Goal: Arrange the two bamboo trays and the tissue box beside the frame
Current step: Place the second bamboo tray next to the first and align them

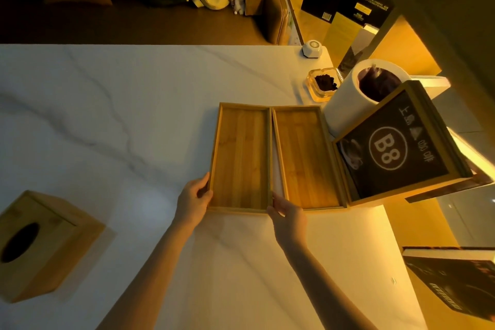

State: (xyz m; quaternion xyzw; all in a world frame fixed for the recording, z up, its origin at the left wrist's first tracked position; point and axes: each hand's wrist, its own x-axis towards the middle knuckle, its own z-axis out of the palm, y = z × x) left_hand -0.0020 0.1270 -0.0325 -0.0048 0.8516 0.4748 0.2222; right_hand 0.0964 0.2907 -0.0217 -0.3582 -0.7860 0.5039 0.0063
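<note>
Here, at centre frame, the left hand (pixel 193 197) and right hand (pixel 288 211) grip the near corners of the left bamboo tray (pixel 239 158), fingers pinching its rim. It lies just beside the right bamboo tray (pixel 305 158), which touches the frame (pixel 396 147) at centre right. The tissue box (pixel 40 244) sits well apart at lower left on the bench (pixel 107 115). Risk, as judged: pushing the held tray sideways could shove its neighbour into the tilted frame and topple it against the paper roll (pixel 348 96) behind.
</note>
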